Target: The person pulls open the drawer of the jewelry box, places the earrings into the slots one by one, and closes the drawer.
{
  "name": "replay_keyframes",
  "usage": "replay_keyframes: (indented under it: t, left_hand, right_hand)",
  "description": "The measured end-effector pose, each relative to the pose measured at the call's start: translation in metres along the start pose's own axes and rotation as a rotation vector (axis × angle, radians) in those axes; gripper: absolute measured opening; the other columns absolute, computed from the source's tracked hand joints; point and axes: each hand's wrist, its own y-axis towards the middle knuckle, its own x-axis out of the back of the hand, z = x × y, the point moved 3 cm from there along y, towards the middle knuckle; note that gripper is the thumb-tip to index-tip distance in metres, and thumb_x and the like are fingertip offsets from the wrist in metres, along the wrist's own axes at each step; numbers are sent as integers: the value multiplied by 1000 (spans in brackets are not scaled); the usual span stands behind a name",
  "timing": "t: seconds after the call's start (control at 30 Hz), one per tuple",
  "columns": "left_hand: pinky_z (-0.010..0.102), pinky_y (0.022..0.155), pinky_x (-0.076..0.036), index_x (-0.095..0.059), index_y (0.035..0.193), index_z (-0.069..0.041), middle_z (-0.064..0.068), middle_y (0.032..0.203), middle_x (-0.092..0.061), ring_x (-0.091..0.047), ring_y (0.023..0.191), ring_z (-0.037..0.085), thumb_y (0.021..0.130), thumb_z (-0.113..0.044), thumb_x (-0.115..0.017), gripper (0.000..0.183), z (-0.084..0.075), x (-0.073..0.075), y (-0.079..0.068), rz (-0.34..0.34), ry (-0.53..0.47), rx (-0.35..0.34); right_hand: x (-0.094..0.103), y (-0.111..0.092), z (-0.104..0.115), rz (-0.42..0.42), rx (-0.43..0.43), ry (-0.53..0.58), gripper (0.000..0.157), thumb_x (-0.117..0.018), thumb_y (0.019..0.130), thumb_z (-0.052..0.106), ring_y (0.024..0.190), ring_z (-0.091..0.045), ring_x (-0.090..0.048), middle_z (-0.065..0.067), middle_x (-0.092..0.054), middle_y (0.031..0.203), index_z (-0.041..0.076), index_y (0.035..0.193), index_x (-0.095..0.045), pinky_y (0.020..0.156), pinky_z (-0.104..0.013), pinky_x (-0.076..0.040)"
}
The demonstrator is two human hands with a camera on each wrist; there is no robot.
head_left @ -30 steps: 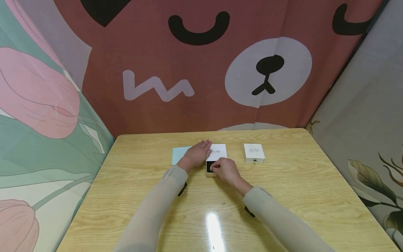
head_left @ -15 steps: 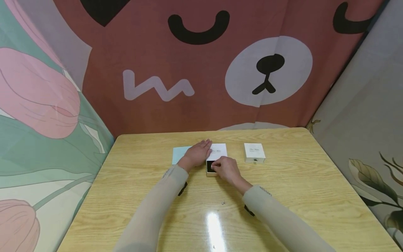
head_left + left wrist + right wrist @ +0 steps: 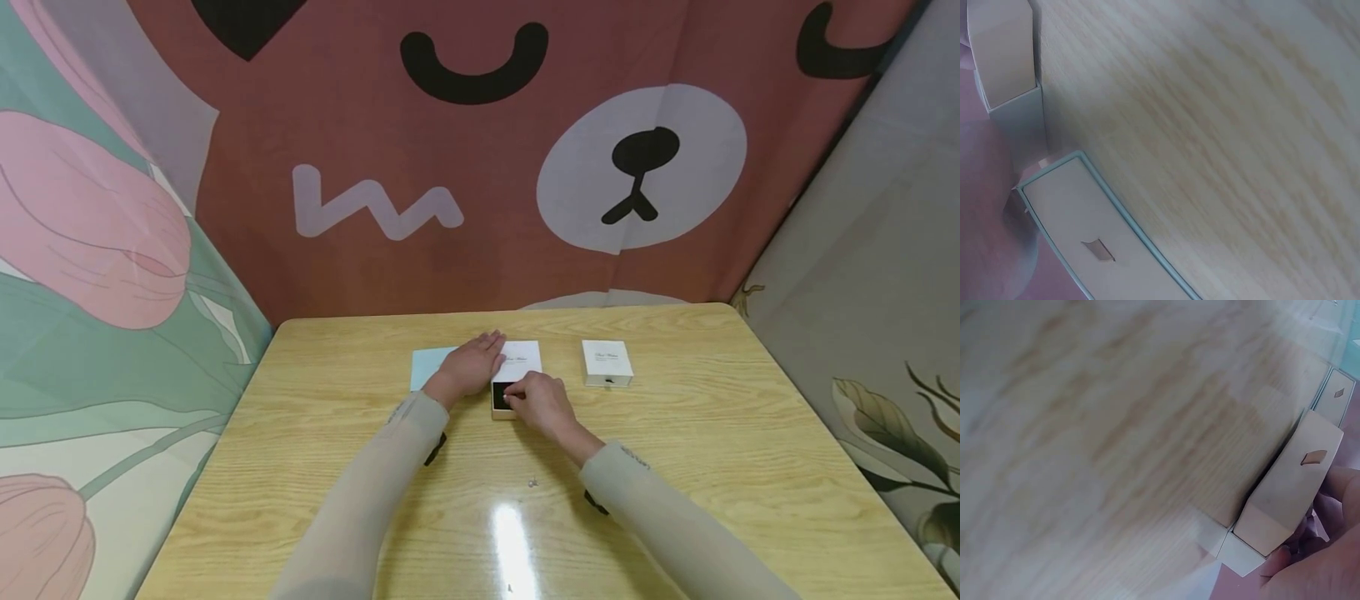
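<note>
A white drawer-style jewelry box lies at the middle of the table, its drawer pulled out towards me and lined in black. My left hand rests with straight fingers along the box's left side. Thumb and fingers of my right hand pinch a small light-coloured piece over the black lining; its kind is too small to tell. In the right wrist view the drawer front shows a small pull tab. A light-blue box lies partly under my left hand and wrist; its pale front shows in the left wrist view.
Another white box, shut, stands to the right. Tiny shiny pieces, like earrings, lie nearer me on the wooden table. A bear-printed cloth hangs behind the table's far edge.
Both hands stay almost in place. The right fingertips shift very slightly over the black lining. The boxes keep their places.
</note>
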Motion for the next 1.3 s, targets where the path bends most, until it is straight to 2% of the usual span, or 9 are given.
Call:
replay_keyframes:
  t: [0.17, 0.8, 1.0, 1.3]
  left_hand:
    - [33, 128, -14, -11, 164, -16, 1, 171, -11, -11, 157, 20, 112, -42, -17, 59, 1, -1, 0, 3, -6, -1]
    - [34, 128, -14, -11, 164, -15, 0, 171, -11, -12, 157, 21, 112, -43, -16, 59, 1, 1, -1, -4, -9, 2]
    - [34, 128, -15, -12, 164, -15, 1, 171, -13, -13, 157, 21, 112, -42, -17, 59, 0, -1, 1, -9, 2, -3]
    - [34, 128, -15, -12, 164, -15, 1, 171, -13, -14, 157, 21, 113, -42, -18, 58, -1, 1, -1, -8, 2, 6]
  right_hand:
    - [0, -1, 2, -6, 5, -10, 13, -76, 91, 21, 79, -16, -63, 2, -68, 84, 19, 101, -84, 73, -37, -43]
    - [3, -1, 1, -21, -21, 77, 8, -79, 89, 20, 80, -12, -61, 6, -68, 83, 19, 95, -84, 80, -40, -43]
    - [2, -2, -2, -10, -39, 47, 9, -79, 90, 24, 83, -15, -64, 6, -68, 86, 21, 97, -84, 81, -40, -44]
    - [3, -1, -1, -2, 38, -40, 9, -77, 91, 23, 74, -14, -59, 6, -65, 79, 21, 96, -84, 69, -34, -40]
